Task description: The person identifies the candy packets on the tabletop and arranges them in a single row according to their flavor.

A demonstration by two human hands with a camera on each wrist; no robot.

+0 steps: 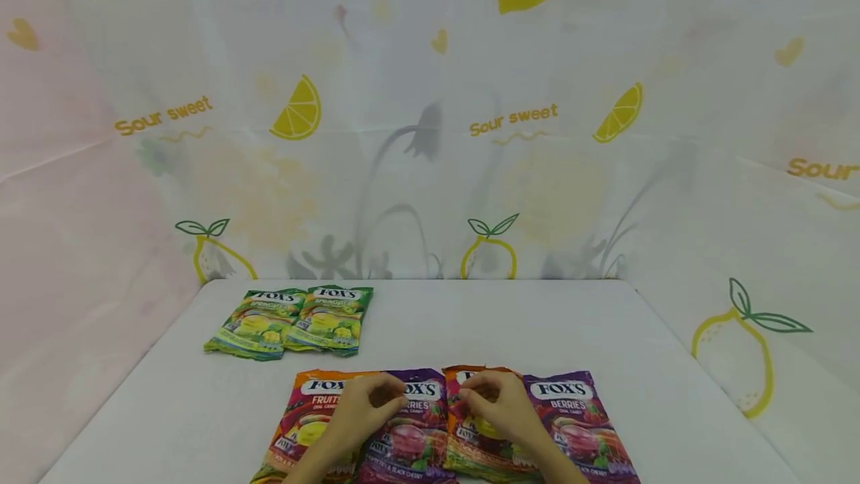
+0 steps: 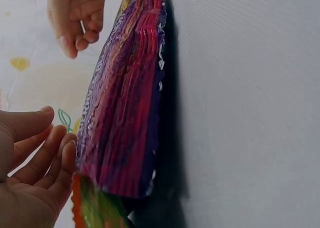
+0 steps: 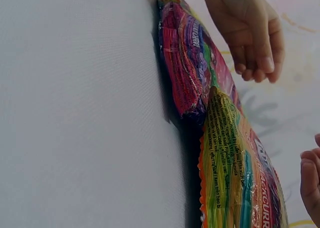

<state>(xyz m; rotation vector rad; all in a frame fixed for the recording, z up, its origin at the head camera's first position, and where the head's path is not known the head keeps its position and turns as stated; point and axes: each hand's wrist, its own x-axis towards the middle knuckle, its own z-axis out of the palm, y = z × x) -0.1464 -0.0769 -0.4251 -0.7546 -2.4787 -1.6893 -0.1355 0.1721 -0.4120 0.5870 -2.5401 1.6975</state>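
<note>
Above a row of candy bags, my left hand (image 1: 356, 417) hovers with loosely bent fingers, holding nothing. Beneath it lie an orange Fox's fruits bag (image 1: 305, 432) and a purple Fox's berries bag (image 1: 411, 443), each partly covered by it. My right hand (image 1: 505, 408) is held likewise over a second orange bag (image 1: 470, 445), hiding part of its label. To its right lies another purple bag (image 1: 578, 428). In the left wrist view, the left thumb and fingers (image 2: 37, 160) are apart, near the purple bag's edge (image 2: 125, 118); contact is unclear. The right wrist view shows the right hand (image 3: 311, 180) only partly.
Two green Fox's bags (image 1: 258, 323) (image 1: 331, 320) lie at the table's back left, slightly overlapping. The white table (image 1: 510, 320) ends at a lemon-print cloth (image 1: 403, 193) behind, which also hangs along both sides.
</note>
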